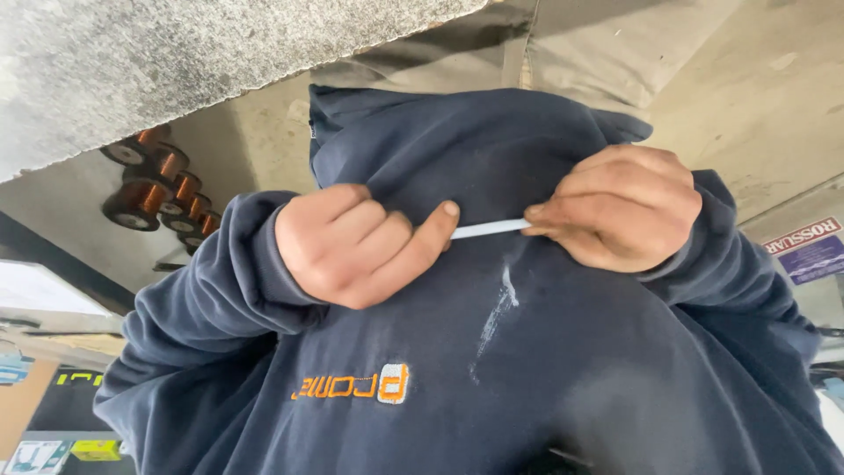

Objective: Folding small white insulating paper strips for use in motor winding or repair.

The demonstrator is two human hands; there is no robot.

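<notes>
I look down at my own dark blue sweatshirt (pixel 527 352), which has an orange emblem and a whitish smear on the chest. A thin white strip (pixel 490 229) is stretched level between my hands in front of it. My left hand (pixel 352 246) is curled, with its index finger and thumb on the strip's left end. My right hand (pixel 615 207) is closed in a fist and pinches the strip's right end. The rest of the strip is hidden inside the fists.
Several spools of copper wire (pixel 158 189) lie in a row at the left. A grey rough slab (pixel 176 62) fills the upper left. Khaki trousers (pixel 607 44) and a concrete floor (pixel 774 97) show beyond. A sign (pixel 809 251) is at the right, small boxes (pixel 53 453) at lower left.
</notes>
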